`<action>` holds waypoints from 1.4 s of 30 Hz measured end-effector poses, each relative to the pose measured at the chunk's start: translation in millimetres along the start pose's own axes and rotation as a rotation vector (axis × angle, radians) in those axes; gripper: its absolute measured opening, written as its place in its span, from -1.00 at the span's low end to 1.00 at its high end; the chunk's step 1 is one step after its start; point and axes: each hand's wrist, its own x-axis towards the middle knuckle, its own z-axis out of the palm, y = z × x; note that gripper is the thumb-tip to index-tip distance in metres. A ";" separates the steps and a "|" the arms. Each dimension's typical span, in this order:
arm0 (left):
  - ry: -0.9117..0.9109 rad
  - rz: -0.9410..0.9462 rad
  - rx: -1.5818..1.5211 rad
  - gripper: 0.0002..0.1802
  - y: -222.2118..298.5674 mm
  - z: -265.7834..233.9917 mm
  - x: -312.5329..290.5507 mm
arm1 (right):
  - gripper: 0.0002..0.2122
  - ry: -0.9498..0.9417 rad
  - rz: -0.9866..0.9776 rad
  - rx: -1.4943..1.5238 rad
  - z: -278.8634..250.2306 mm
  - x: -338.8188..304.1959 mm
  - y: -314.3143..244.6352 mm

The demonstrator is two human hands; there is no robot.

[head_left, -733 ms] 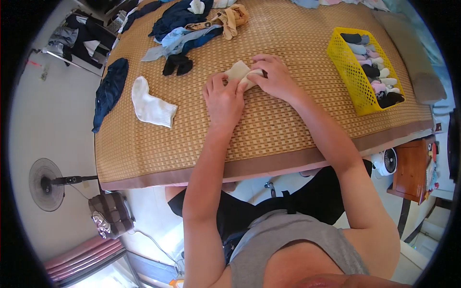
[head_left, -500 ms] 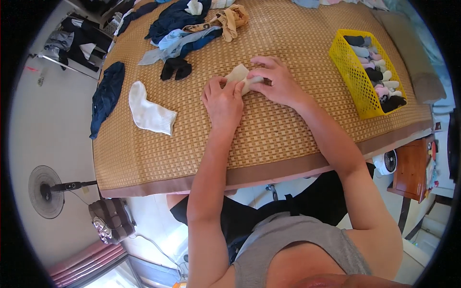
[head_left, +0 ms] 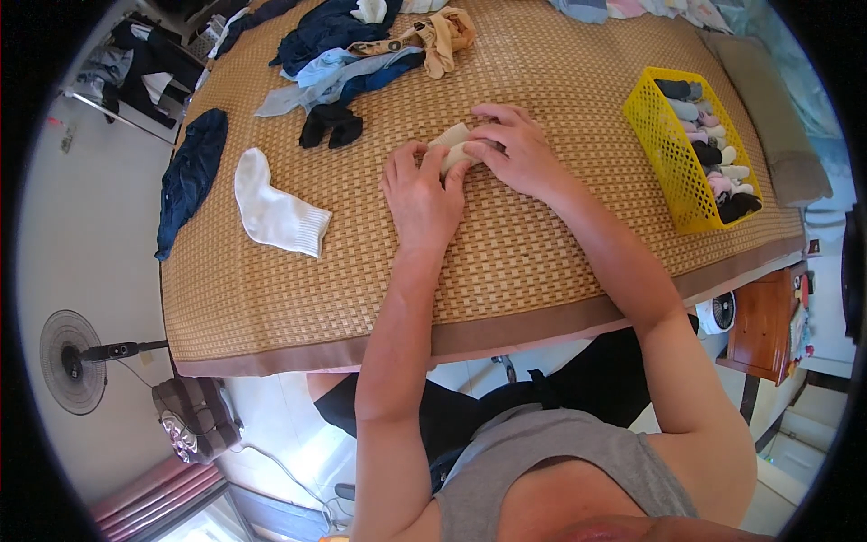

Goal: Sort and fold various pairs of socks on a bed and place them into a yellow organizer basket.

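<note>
A cream sock (head_left: 449, 138), partly rolled into a short bundle, lies on the woven mat (head_left: 533, 262) between my two hands. My left hand (head_left: 423, 194) grips its near left side with bent fingers and thumb. From the right, my right hand (head_left: 519, 154) closes its thumb and fingers on the other end. Fingers cover much of the sock. A white sock (head_left: 280, 212) lies flat to the left of my hands. Beyond my left hand sits a small crumpled black garment (head_left: 330, 125), perhaps socks.
At the right, a yellow perforated basket (head_left: 664, 163) holds several rolled socks. Heaped clothes (head_left: 339, 63) lie at the far left, dark blue clothing (head_left: 192, 181) at the left edge. A long cushion (head_left: 768, 117) borders the right side. A standing fan (head_left: 74, 361) is beside the bed.
The cream sock has become a more compact bundle, with its far flap drawn in. My fingers have shifted closer around it. The whole view has moved slightly.
</note>
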 end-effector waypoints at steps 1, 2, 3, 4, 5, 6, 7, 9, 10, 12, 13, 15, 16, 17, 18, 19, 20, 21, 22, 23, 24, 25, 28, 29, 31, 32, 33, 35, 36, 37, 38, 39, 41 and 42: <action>0.000 0.000 -0.001 -0.64 -1.2 1.7 0.2 | -0.73 0.000 0.001 -0.001 0.3 -1.3 1.8; 0.006 -0.011 0.007 -0.66 -2.4 3.5 0.6 | -0.72 0.035 -0.048 0.056 0.3 -2.7 3.7; 0.013 -0.023 0.015 -0.68 -3.2 5.7 0.6 | -0.70 0.069 -0.097 0.112 -0.8 -3.1 3.9; 0.013 -0.023 0.013 -0.68 -4.6 6.9 0.3 | -0.70 0.069 -0.097 0.110 -1.4 -3.4 3.6; 0.002 -0.038 0.018 -0.68 -6.6 7.4 -0.1 | -0.69 0.067 -0.113 0.111 -1.9 -4.0 3.0; -0.008 -0.054 0.025 -0.68 -8.0 7.8 -0.4 | -0.67 0.064 -0.132 0.114 -2.5 -3.9 2.6; -0.005 -0.055 0.025 -0.68 -8.8 8.9 -0.3 | -0.67 0.064 -0.135 0.113 -1.9 -2.8 3.6; 0.003 -0.065 0.032 -0.67 -10.8 10.2 0.0 | -0.68 0.029 -0.132 0.018 -0.1 1.2 4.2; 0.006 -0.067 0.035 -0.67 -11.7 10.0 -0.6 | -0.68 0.028 -0.137 0.019 0.6 2.2 3.4; -0.009 -0.063 0.043 -0.61 -9.6 8.8 0.2 | -0.70 -0.019 -0.086 -0.045 1.0 3.0 3.7; -0.009 -0.063 0.041 -0.61 -6.0 7.9 0.8 | -0.70 -0.019 -0.085 -0.046 1.2 4.3 5.2; -0.041 -0.078 0.032 -0.49 -0.7 4.3 0.5 | -0.66 -0.058 -0.046 -0.059 2.8 12.3 5.2; -0.043 -0.078 0.035 -0.49 -2.5 4.5 0.0 | -0.66 -0.058 -0.046 -0.055 3.8 18.7 3.9; -0.056 -0.089 0.031 -0.45 -4.4 4.4 -0.1 | -0.62 -0.128 -0.007 -0.076 4.6 26.6 3.5; -0.069 -0.100 0.029 -0.41 -6.3 3.2 0.4 | -0.57 -0.198 0.030 -0.095 4.7 33.7 1.9; -0.072 -0.101 0.033 -0.41 -7.3 2.9 0.3 | -0.57 -0.198 0.031 -0.089 4.2 38.6 0.7; -0.072 -0.128 0.020 -0.42 -7.5 3.3 -0.3 | -0.56 -0.222 0.066 -0.085 4.0 42.7 -0.6; -0.070 -0.156 0.006 -0.42 -6.6 3.8 0.5 | -0.54 -0.245 0.099 -0.081 5.6 45.3 0.8; -0.072 -0.157 0.011 -0.42 -5.9 4.6 1.6 | -0.54 -0.246 0.098 -0.076 7.2 45.4 1.8; -0.069 -0.158 0.012 -0.42 -5.0 5.4 2.6 | -0.55 -0.215 0.104 -0.075 7.9 44.4 3.2; -0.069 -0.160 0.012 -0.43 -5.4 6.1 1.3 | -0.57 -0.185 0.113 -0.073 9.4 42.3 3.8; -0.074 -0.160 0.015 -0.43 -6.0 6.7 0.9 | -0.57 -0.187 0.116 -0.068 12.2 41.7 3.6; -0.049 -0.141 0.032 -0.43 -6.5 9.1 2.6 | -0.63 -0.043 0.125 0.012 16.9 38.6 4.3; -0.048 -0.140 0.041 -0.45 -6.2 9.1 2.7 | -0.67 0.016 -0.015 0.010 17.8 36.3 6.0; -0.035 -0.128 0.050 -0.46 -8.7 11.3 2.0 | -0.70 0.088 -0.164 0.003 20.4 32.9 10.3; -0.048 -0.125 0.059 -0.47 -9.1 12.6 2.1 | -0.69 0.080 -0.191 -0.028 20.1 30.5 11.6; -0.059 -0.127 0.071 -0.48 -11.9 14.8 0.0 | -0.68 0.068 -0.221 -0.057 21.3 28.0 12.1; -0.041 -0.115 0.090 -0.48 -20.3 15.3 -2.8 | -0.67 0.042 -0.217 -0.062 21.0 26.5 1.4; -0.044 -0.107 0.090 -0.49 -17.1 14.7 -1.7 | -0.66 0.003 -0.187 -0.075 14.9 22.7 -1.0; -0.034 -0.098 0.086 -0.49 -14.8 12.7 -1.8 | -0.66 0.014 -0.192 -0.084 7.7 20.1 -2.2; -0.042 -0.058 0.083 -0.51 -13.0 10.2 -2.9 | -0.64 -0.075 -0.163 -0.093 0.4 18.0 -3.2; -0.053 -0.020 0.083 -0.54 -9.7 4.9 -3.5 | -0.62 -0.166 -0.133 -0.096 -6.8 16.2 -10.0; -0.084 -0.035 0.065 -0.55 -5.9 -9.5 -12.6 | -0.61 -0.214 -0.146 -0.122 -16.1 5.5 -25.8; -0.126 -0.053 0.039 -0.55 -0.3 -18.3 -19.2 | -0.61 -0.272 -0.147 -0.150 -22.3 -4.9 -33.0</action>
